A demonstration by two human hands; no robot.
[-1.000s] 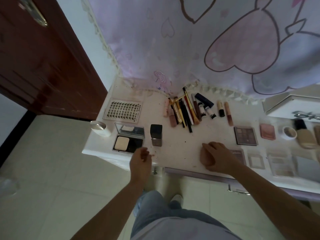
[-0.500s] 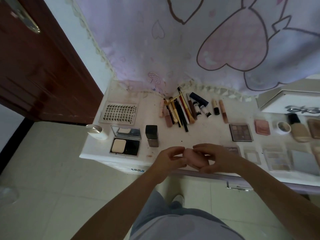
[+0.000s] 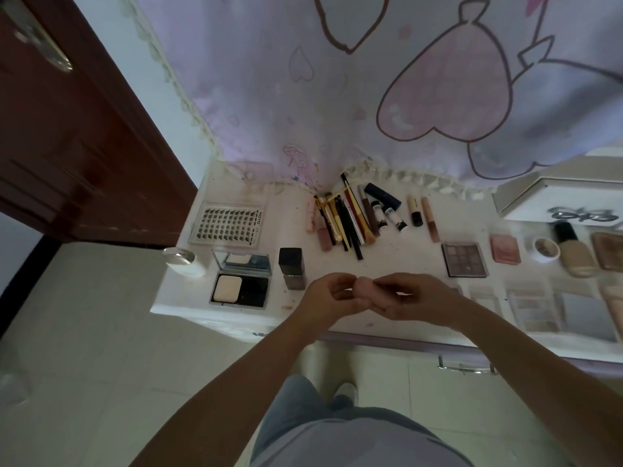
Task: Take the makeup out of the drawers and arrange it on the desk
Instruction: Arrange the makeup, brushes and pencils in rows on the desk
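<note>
Head view shows the white, speckled desk (image 3: 337,264) with bare surface near its front edge, between the dark square bottle (image 3: 291,267) and the dark eyeshadow palette (image 3: 464,259). Above this edge the left hand (image 3: 328,296) and right hand (image 3: 409,299) pinch 1 soft, rounded pink makeup sponge (image 3: 365,286) from both sides with curled fingers. Behind lies a row of slim pencils and tubes (image 3: 350,220).

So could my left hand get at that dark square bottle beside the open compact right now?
Probably not freely: the left hand and right hand both pinch the pink sponge. The bottle stands close, nothing between.
</note>
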